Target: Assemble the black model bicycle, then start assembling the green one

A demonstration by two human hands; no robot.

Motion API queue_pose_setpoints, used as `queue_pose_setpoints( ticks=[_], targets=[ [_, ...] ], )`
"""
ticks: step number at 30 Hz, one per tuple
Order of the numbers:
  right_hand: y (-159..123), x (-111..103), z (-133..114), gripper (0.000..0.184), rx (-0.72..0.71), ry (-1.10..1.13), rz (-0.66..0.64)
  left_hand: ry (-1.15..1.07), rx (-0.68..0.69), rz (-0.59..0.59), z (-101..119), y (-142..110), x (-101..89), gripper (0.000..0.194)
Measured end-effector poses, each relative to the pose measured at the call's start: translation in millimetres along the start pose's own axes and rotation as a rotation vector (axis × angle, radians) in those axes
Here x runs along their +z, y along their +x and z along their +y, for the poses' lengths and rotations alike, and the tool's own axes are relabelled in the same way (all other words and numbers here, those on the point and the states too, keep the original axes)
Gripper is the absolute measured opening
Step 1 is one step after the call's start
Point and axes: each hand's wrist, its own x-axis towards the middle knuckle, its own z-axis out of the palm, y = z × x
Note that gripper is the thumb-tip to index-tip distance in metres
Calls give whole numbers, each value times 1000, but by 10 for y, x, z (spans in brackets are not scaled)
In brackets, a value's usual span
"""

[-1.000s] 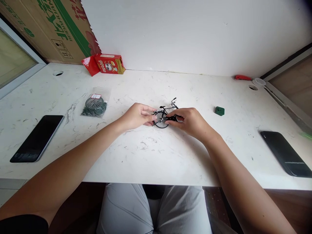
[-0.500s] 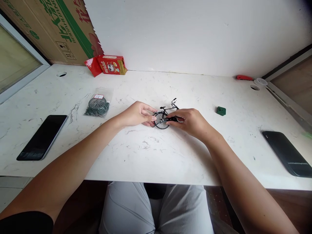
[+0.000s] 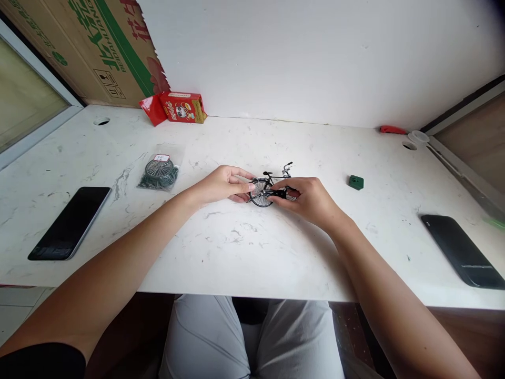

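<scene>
A small black model bicycle [image 3: 262,195] is held upright at the middle of the white table, its handlebar pointing to the right. My left hand [image 3: 223,184] grips the rear wheel's left side between thumb and fingers. From the right, my right hand [image 3: 305,193] pinches the black chain guard, or a part beside it, at the middle of the frame. My right fingers hide much of the front wheel. The saddle and silver handlebar show above the hands.
To the left lie a clear bag of dark green parts [image 3: 160,171] and a phone [image 3: 70,223]. A red box [image 3: 184,108] stands at the back. On the right are a green block [image 3: 356,182], another phone [image 3: 461,250], a red-handled tool [image 3: 392,129] and a clear lid [image 3: 418,137].
The bicycle has shifted and turned a little, so its handlebar sits slightly farther right. Both hands keep their hold. The whole view has drifted slightly.
</scene>
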Motion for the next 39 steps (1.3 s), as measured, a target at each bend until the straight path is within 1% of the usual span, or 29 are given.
queue_pose_setpoints(
  ticks=[4, 6, 12, 17, 23, 29, 36, 39],
  targets=[
    [6, 30, -9, 22, 10, 12, 33, -15, 21, 26, -12, 10, 52, 65],
    [11, 42, -14, 23, 5, 4, 66, -25, 36, 39, -11, 10, 89, 63],
    [16, 58, -30, 21, -29, -4, 137, -46, 72, 9, 0, -8, 176, 54],
    [7, 82, -49, 17, -50, -20, 151, -86, 117, -17, -68, 4, 234, 51],
    [3, 98, -69, 16, -61, -22, 155, -123, 159, 40, -107, 10, 318, 44],
    [6, 105, -61, 17, -94, -15, 220, -140, 205, 89, -109, 9, 342, 43],
    [2, 74, -71, 15, -99, -33, 206, -181, 223, 62, -130, 13, 363, 49],
    [0, 66, -85, 18, -78, 1, 206, -194, 248, 14, -99, -11, 345, 47]
  ],
)
